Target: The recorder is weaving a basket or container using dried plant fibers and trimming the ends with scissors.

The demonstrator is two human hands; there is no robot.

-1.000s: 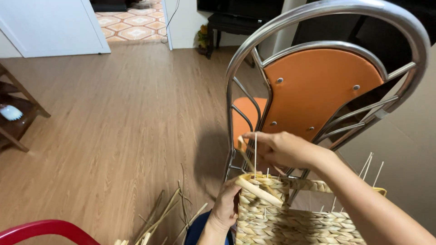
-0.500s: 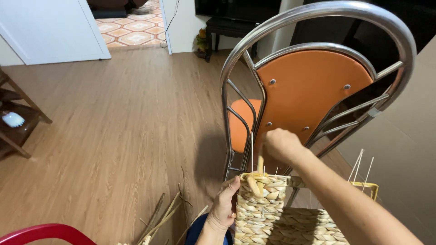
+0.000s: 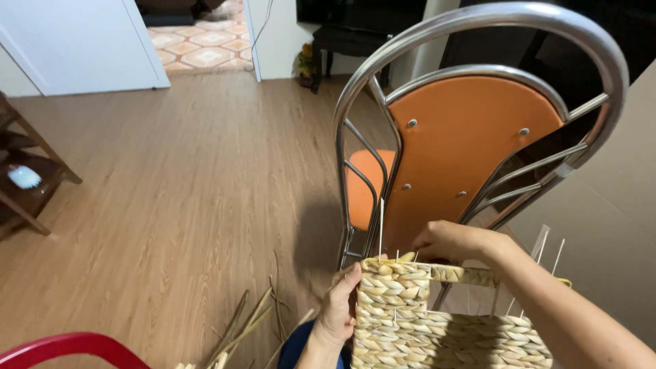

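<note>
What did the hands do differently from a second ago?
The right hand came down from above the rim, where it pinched a thin upright stake, and now rests on the top edge of the woven basket. The stake now stands free. The left hand stayed gripping the basket's left side. The orange metal chair and loose straw strands on the floor stayed put.

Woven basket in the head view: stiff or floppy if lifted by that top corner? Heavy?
The woven basket is probably semi-stiff: thin upright rods stand straight through its wall, and the left hand braces its side without visibly denting it. Likely light for its size, being dried plaited fibre around an open window. The unfinished rim under the right hand may flex or fray.
</note>
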